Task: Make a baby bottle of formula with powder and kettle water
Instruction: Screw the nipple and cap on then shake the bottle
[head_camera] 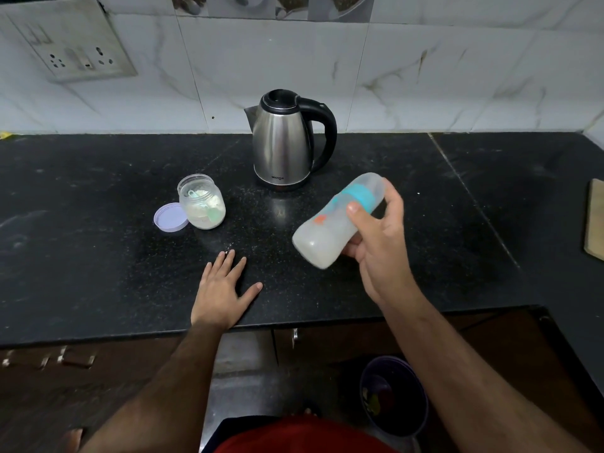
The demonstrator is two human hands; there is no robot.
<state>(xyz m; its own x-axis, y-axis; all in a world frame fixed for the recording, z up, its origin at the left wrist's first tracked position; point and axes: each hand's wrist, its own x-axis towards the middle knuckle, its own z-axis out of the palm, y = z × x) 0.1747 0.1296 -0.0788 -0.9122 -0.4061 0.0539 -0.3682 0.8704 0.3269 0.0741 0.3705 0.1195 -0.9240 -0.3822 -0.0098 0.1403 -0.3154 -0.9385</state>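
My right hand [379, 243] grips a baby bottle [330, 228] with a teal collar and a clear cap, held tilted above the black counter [98, 273], base toward me and cap toward the kettle. Milky white liquid fills the bottle's lower part. My left hand [222, 289] rests flat on the counter, fingers spread, holding nothing. A steel kettle [284, 142] with a black lid and handle stands at the back middle. An open clear jar of white powder [202, 202] with a green scoop inside stands to the left of the kettle.
The jar's lilac lid [170, 218] lies against the jar's left side. A wooden board [595, 220] shows at the right edge. A wall socket plate [72, 44] is at the upper left. A purple bin [395, 395] stands on the floor below the counter.
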